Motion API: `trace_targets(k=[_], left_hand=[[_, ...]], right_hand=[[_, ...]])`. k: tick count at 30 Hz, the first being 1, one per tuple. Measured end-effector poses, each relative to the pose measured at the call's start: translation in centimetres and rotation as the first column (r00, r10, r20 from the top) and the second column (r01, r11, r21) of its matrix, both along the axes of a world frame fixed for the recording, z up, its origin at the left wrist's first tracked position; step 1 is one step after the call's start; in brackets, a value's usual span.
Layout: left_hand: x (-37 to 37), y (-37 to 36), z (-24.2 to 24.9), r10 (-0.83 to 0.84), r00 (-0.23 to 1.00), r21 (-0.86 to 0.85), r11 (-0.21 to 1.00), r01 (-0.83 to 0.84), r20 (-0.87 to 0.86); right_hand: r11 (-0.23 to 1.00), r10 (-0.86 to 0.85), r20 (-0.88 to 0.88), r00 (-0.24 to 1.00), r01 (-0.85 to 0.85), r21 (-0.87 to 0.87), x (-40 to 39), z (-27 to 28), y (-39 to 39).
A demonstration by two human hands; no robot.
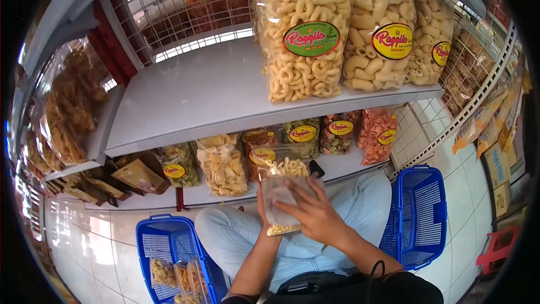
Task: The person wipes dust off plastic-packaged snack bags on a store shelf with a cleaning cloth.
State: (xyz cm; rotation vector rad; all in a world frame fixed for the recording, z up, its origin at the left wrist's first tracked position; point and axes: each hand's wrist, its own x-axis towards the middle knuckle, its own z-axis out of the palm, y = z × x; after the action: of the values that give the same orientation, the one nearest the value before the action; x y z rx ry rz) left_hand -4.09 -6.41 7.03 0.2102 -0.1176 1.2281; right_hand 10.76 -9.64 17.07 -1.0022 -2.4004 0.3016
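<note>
Above my crossed legs, a clear bag of pale curly snacks [288,168] is held upright between both hands. My left hand [263,211] grips the bag's left side, its fingers partly hidden behind it. Across the front, over a greyish cloth or sheet [275,191] whose kind I cannot make out, lies my right hand [310,209], with its fingers spread and touching it. A dark phone-like object [316,169] shows just behind the bag.
Large snack bags [304,73] stand at the right of the upper shelf [185,90]. Smaller packets [222,171] line the lower shelf. Blue baskets stand on either side, the left one [169,222] holding snack bags, the right one [422,214] by my knee. A red stool [498,250] is far right.
</note>
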Motion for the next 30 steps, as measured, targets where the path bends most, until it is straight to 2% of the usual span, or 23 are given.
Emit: trace_targets(k=[1, 4, 5, 8, 9, 12, 15, 18, 22, 26, 30], left_hand=[[-0.4, 0.0, 1.6, -0.064, 0.997, 0.036, 0.997, 0.065, -0.043], [0.3, -1.0, 5.8, 0.043, 0.996, -0.155, 0.986, -0.055, -0.077], [0.4, -0.6, 4.9, 0.062, 0.989, -0.174, 0.981, -0.085, -0.133], [0.2, 0.5, 3.7, 0.069, 0.996, -0.094, 0.993, -0.074, -0.049], [0.1, 0.8, 3.2, 0.045, 0.998, -0.089, 0.995, -0.041, 0.039], [-0.2, 1.2, 2.7, 0.032, 0.999, -0.106, 0.994, -0.029, 0.022], [0.2, 0.8, 3.7, 0.088, 0.995, -0.092, 0.992, -0.091, -0.036], [0.8, 0.6, 4.5, 0.104, 0.972, -0.087, 0.988, -0.124, -0.209], [0.6, 0.6, 3.1, 0.010, 0.997, -0.084, 0.996, -0.017, -0.082], [0.3, -0.2, 3.4, 0.127, 0.902, -0.151, 0.967, -0.205, -0.413], [0.2, -0.2, 2.2, 0.145, 0.920, -0.180, 0.958, -0.223, -0.364]], right_hand=[[0.998, 0.062, 0.019, 0.998, -0.062, -0.012, 0.3, -1.1, -0.5], [0.978, 0.205, -0.029, 0.978, -0.206, -0.025, 0.2, -1.4, -2.6], [0.967, 0.256, 0.044, 0.966, -0.257, 0.004, 0.4, -0.7, -3.1], [0.959, 0.274, 0.020, 0.962, -0.275, 0.063, 1.3, -2.0, -4.6], [0.968, 0.238, -0.006, 0.971, -0.237, 0.088, 1.7, -1.7, -4.8], [0.985, 0.153, 0.009, 0.988, -0.153, 0.082, 3.4, -2.4, -4.6], [1.000, 0.000, -0.062, 0.998, 0.000, 0.001, 3.5, -2.4, -4.3], [0.996, -0.091, -0.147, 0.985, 0.088, -0.027, 2.6, -1.4, -3.2], [0.987, -0.159, -0.164, 0.973, 0.155, -0.034, 2.4, -0.9, -1.3], [0.975, -0.220, -0.195, 0.956, 0.218, -0.032, 2.1, 0.3, 1.3], [0.963, -0.235, -0.241, 0.942, 0.193, -0.185, 1.8, 0.7, 2.3]])
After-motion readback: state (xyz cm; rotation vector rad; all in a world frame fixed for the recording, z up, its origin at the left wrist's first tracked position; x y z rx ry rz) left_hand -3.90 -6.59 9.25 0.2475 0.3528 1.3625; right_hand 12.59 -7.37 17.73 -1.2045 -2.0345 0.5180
